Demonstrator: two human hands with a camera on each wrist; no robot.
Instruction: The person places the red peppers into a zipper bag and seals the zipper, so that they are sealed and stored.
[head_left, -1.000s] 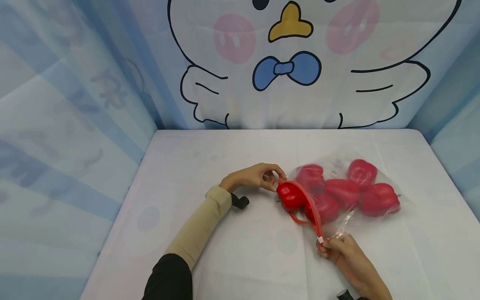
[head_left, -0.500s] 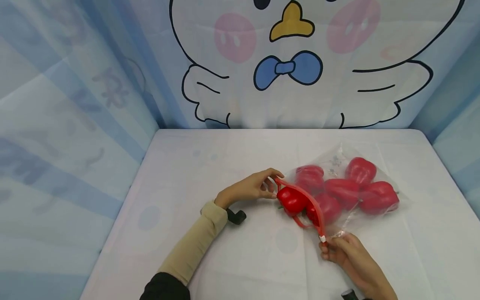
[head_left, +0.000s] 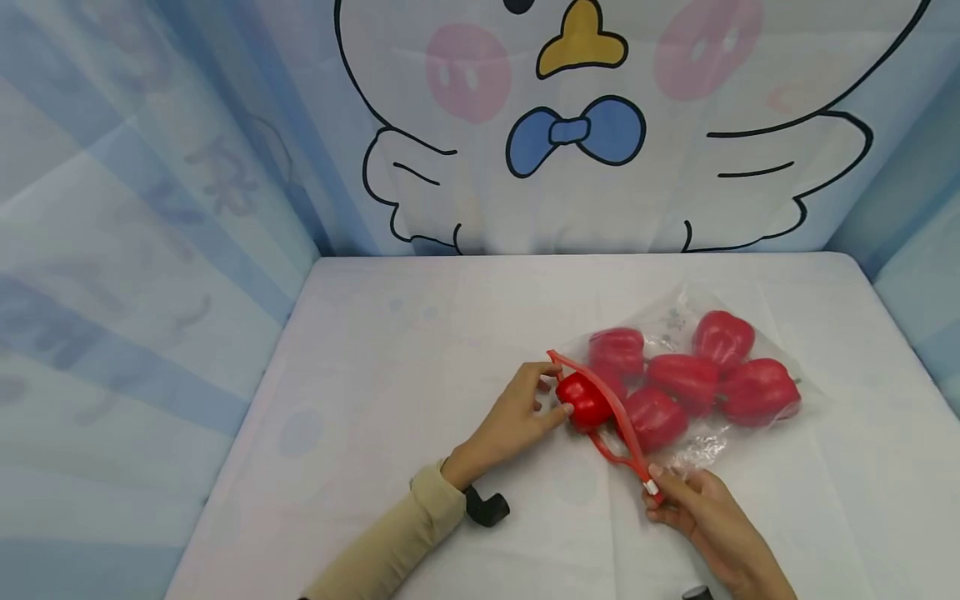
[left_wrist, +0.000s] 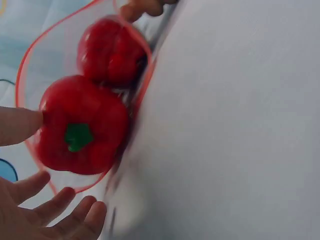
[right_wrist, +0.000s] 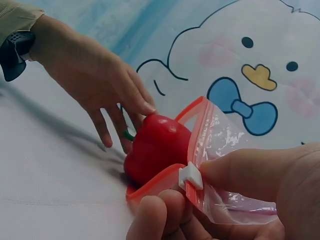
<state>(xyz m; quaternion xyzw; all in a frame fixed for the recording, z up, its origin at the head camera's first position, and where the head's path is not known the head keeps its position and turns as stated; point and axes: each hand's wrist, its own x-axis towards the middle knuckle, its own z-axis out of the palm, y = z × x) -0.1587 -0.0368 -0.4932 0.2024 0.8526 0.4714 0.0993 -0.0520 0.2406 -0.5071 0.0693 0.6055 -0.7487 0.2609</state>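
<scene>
A clear zip bag [head_left: 667, 321] with a red zip edge [head_left: 618, 412] lies on its side, its mouth gaping toward the left. At that mouth sits a red bell pepper [head_left: 583, 402], its green stem [left_wrist: 77, 137] facing out. My left hand [head_left: 517, 417] is beside it, the thumb [left_wrist: 20, 125] touching the pepper's skin and the other fingers spread near the bag's rim. My right hand [head_left: 701, 512] pinches the near corner of the zip edge, right at the white slider [right_wrist: 190, 176]. Several more red bell peppers [head_left: 682, 379] lie deeper in the bag.
The bag rests on a white-covered table [head_left: 405, 333], right of its middle. Behind it hangs a cloth backdrop [head_left: 577, 208] with a cartoon bird, and a blue patterned curtain [head_left: 150, 333] hangs at the left. A black wrist device [head_left: 487, 507] sits by the left cuff.
My left hand has let go of the bag's far rim and come nearer, its thumb now on the front pepper. My right hand keeps its pinch at the slider, shifted slightly.
</scene>
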